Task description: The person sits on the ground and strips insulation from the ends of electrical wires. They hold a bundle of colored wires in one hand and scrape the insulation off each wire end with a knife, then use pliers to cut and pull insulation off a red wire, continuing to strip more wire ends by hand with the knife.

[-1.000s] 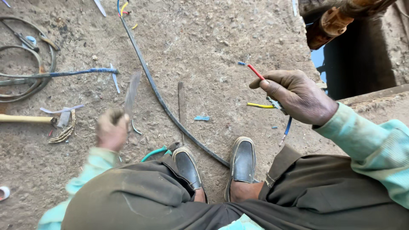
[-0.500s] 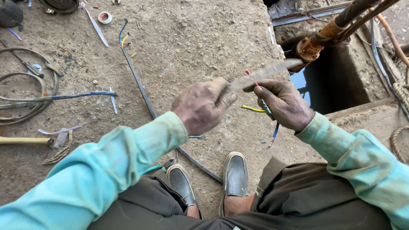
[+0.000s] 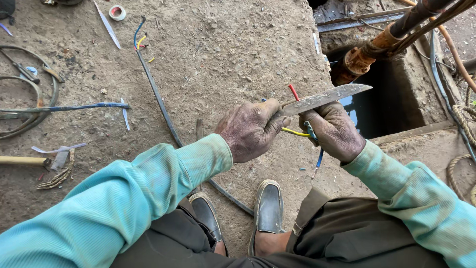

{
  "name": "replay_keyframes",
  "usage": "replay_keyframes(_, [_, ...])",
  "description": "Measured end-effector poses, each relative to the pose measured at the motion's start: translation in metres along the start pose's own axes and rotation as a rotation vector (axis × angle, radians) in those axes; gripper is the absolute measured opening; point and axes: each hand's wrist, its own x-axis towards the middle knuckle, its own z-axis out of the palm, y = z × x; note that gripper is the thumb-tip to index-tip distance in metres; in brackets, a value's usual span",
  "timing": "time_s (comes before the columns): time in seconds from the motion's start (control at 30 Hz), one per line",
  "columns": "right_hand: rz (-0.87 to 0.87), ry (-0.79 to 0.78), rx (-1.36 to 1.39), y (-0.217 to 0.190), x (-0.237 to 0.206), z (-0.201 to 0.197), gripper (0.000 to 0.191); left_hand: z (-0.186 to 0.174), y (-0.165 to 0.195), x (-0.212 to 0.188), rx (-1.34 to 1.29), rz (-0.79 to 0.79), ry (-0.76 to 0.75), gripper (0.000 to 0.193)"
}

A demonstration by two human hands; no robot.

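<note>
My left hand [image 3: 250,130] grips the handle of a long knife [image 3: 327,98], whose worn steel blade points right. My right hand [image 3: 334,130] holds a bunch of thin insulated wires right under the blade: a red wire [image 3: 293,92] sticks up behind the blade, a yellow wire [image 3: 295,132] runs between the two hands, and a blue wire [image 3: 320,159] hangs down below the fist. The blade lies against the wires at the top of my right hand. Both sleeves are light green and dusty.
A dark cable [image 3: 158,97] runs across the concrete slab [image 3: 223,54] toward my shoes [image 3: 267,208]. Coiled wire [image 3: 25,99], a hammer handle [image 3: 22,160] and a tape roll [image 3: 117,12] lie left. An open pit [image 3: 391,99] with rusty pipes [image 3: 367,49] is at right.
My left hand picked the knife up off the ground and brought it to my right hand. The blade now rests against the wires held there.
</note>
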Motion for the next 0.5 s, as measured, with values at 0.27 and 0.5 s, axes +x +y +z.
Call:
replay_keyframes(0.27, [0.025,0.029,-0.038,-0.019,-0.003,0.008,0.02,-0.013,0.002,0.006,-0.06,-0.061,-0.024,0.035])
replay_keyframes(0.5, [-0.009,0.119,-0.015,-0.044,-0.004,0.019,0.025,0.001,-0.035,0.012,0.094,-0.013,0.017,0.038])
